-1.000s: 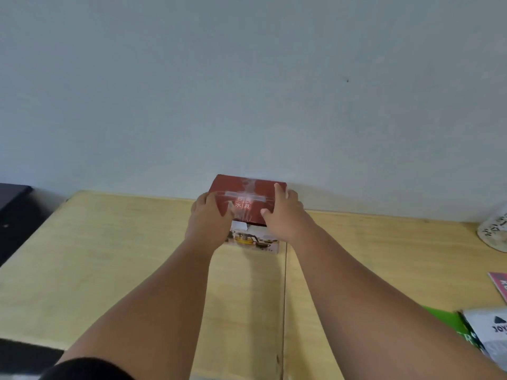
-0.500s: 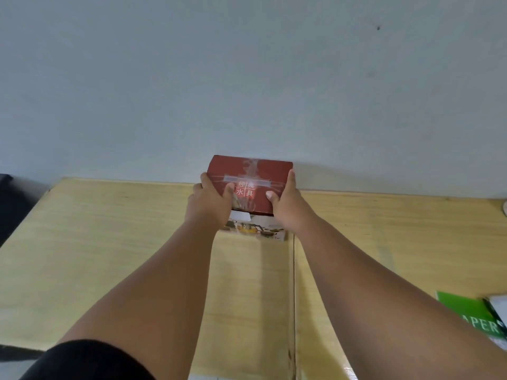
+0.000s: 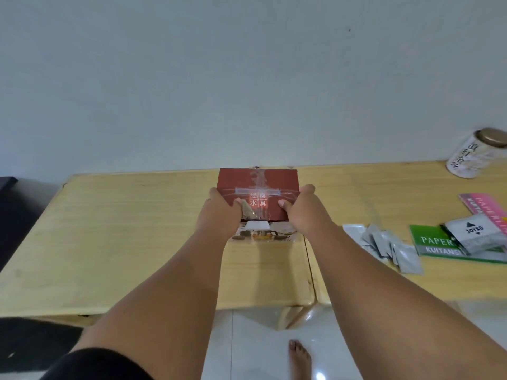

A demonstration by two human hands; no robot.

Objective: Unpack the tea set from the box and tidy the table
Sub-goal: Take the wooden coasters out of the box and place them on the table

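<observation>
A red tea set box (image 3: 258, 185) with white Chinese characters and clear tape on its lid sits on the wooden table (image 3: 123, 237), near the back wall. Its front face shows a printed picture of teaware. My left hand (image 3: 219, 218) grips the box's left side with the thumb on the lid. On the opposite side, my right hand (image 3: 304, 215) holds it the same way. The box is closed, so its contents are hidden.
To the right lie several silver sachets (image 3: 384, 246), a green paper pad (image 3: 436, 244), a grey Joyko packet (image 3: 476, 235) and a pink pad (image 3: 485, 209). A white canister with a bronze lid (image 3: 474, 154) stands at the back right. My bare foot (image 3: 299, 357) is on the tiled floor.
Both hands slid from the lid to the box's sides and the box has come a little toward me. The view has tilted down, showing the table's near edge and the right-side clutter.
</observation>
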